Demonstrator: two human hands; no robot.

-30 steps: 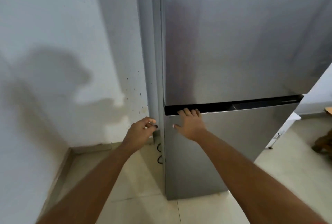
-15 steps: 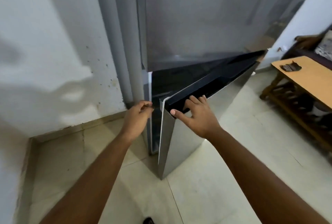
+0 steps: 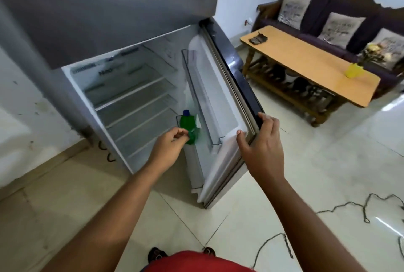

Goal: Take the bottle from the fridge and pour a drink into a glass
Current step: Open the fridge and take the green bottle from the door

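Observation:
The silver fridge (image 3: pixel 105 9) has its lower door (image 3: pixel 223 101) swung wide to the right, showing bare wire shelves (image 3: pixel 135 101). A green bottle (image 3: pixel 189 128) with a blue cap stands in the low door rack. My left hand (image 3: pixel 168 149) hovers just in front of the bottle, fingers curled with fingertips pinched, not around it. My right hand (image 3: pixel 262 143) grips the outer edge of the open door. No glass is in view.
A wooden coffee table (image 3: pixel 306 62) stands to the right with a yellow cup (image 3: pixel 354 71) and a dark object (image 3: pixel 258 38) on it. Behind it is a dark sofa (image 3: pixel 328 7) with cushions. Cables (image 3: pixel 341 208) trail across the tiled floor. A white wall (image 3: pixel 24 105) is on the left.
The lower fridge door went from closed to fully open, pulled by my right hand. My left hand left the fridge's side edge and moved in toward the bottle. The view turned right.

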